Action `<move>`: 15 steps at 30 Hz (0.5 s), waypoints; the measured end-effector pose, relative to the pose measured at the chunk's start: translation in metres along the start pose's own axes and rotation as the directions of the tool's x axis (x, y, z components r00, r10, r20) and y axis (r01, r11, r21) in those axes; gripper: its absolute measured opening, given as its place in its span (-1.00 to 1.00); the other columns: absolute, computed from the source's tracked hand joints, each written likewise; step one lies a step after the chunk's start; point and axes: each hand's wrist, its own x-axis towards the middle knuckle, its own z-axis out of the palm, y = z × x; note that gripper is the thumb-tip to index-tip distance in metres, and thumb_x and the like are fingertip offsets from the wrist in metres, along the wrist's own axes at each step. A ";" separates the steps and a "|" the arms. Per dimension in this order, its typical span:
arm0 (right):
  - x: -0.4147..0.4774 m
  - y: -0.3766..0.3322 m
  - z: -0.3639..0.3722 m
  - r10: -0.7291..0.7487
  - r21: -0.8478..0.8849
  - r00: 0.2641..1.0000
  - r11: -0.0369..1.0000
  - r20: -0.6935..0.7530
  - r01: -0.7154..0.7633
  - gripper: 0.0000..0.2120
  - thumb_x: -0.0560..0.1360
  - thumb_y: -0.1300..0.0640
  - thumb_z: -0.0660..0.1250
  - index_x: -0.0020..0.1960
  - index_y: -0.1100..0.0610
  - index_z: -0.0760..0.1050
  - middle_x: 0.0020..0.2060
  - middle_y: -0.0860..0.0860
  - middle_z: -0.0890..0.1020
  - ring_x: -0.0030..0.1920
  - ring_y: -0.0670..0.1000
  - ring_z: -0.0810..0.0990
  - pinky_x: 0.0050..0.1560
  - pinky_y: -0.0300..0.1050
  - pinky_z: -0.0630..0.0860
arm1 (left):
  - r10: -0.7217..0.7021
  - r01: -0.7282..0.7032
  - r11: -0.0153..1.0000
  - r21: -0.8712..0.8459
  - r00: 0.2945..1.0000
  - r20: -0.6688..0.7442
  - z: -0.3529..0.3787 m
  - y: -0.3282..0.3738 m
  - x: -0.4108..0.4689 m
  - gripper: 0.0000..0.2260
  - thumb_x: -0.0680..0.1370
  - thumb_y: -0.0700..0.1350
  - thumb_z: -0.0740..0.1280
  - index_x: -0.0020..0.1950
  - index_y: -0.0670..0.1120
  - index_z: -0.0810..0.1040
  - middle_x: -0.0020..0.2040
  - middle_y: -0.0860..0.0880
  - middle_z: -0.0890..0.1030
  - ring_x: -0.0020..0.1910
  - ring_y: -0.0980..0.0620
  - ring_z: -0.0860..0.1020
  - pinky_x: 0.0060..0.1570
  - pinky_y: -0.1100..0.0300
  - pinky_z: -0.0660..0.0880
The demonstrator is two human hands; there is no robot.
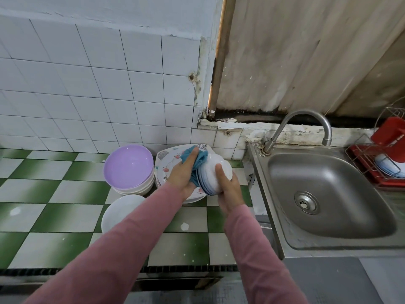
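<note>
**Wiping a white bowl dry**

Right hand point(230, 189) grips the bowl point(217, 172), tipped on its side above the worktop point(54, 194) so the opening faces the left hand point(182, 172). The left hand clutches a bunched blue cloth point(198, 159) against the bowl. Bowl is smooth, glazed and round; cloth is soft. Patterned plates point(166, 163) sit stacked underneath.

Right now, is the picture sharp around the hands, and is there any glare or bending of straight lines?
Head view: the blue cloth in the left hand and the white bowl in the right hand look fairly sharp; head view: soft light, only a dull sheen in the sink and purple bowl; head view: the wide lens bows the wall tiles and smears the red rack.
</note>
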 end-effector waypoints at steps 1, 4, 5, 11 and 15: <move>0.000 0.001 0.001 -0.004 -0.011 1.000 1.000 0.021 0.005 0.09 0.05 -0.29 0.67 0.42 0.13 0.35 0.26 0.18 0.59 0.22 0.19 0.61 0.22 0.29 0.55 | 0.004 -0.004 1.000 0.002 1.000 0.027 0.002 0.001 -0.001 -0.62 0.55 0.04 0.37 0.27 -0.16 0.53 0.19 -0.21 0.62 0.17 -0.17 0.60 0.14 -0.18 0.56; 0.002 0.005 0.000 0.051 0.101 0.998 0.993 0.046 -0.056 -0.04 0.19 -0.17 0.64 0.43 0.04 0.24 0.30 0.21 0.50 0.28 0.28 0.54 0.21 0.36 0.53 | 0.029 -0.032 0.999 0.032 0.996 0.089 0.006 0.005 -0.007 -0.72 0.58 0.04 0.32 0.14 -0.14 0.57 0.10 -0.18 0.65 0.10 -0.14 0.63 0.15 -0.12 0.56; 0.004 0.006 -0.002 0.081 0.180 0.994 0.979 0.072 -0.093 -0.10 0.25 -0.17 0.60 0.44 0.02 0.24 0.32 0.23 0.48 0.30 0.31 0.52 0.21 0.37 0.52 | 0.050 -0.054 0.998 0.041 0.995 0.089 0.005 0.005 -0.008 -0.72 0.57 0.05 0.32 0.10 -0.14 0.58 0.05 -0.16 0.67 0.06 -0.12 0.64 0.15 -0.10 0.56; -0.002 0.004 0.001 0.244 0.544 0.928 0.756 0.280 -0.363 -0.22 0.42 -0.36 0.32 0.42 0.17 0.39 0.32 0.34 0.49 0.28 0.36 0.52 0.17 0.31 0.54 | 0.312 -0.308 0.900 0.310 0.949 0.037 0.007 -0.009 -0.017 -0.38 0.36 0.28 0.43 0.29 -0.04 0.48 0.14 -0.08 0.62 0.15 -0.08 0.60 0.16 0.00 0.55; -0.011 0.004 0.010 0.255 0.495 0.917 0.780 0.306 -0.382 -0.23 0.46 -0.39 0.23 0.38 0.20 0.47 0.23 0.28 0.60 0.14 0.27 0.65 0.07 0.21 0.63 | 0.491 -0.551 0.587 0.592 0.825 0.280 0.007 -0.030 -0.024 -0.45 0.57 -0.10 0.38 0.52 0.09 0.27 0.39 0.15 0.42 0.34 0.15 0.42 0.34 0.18 0.39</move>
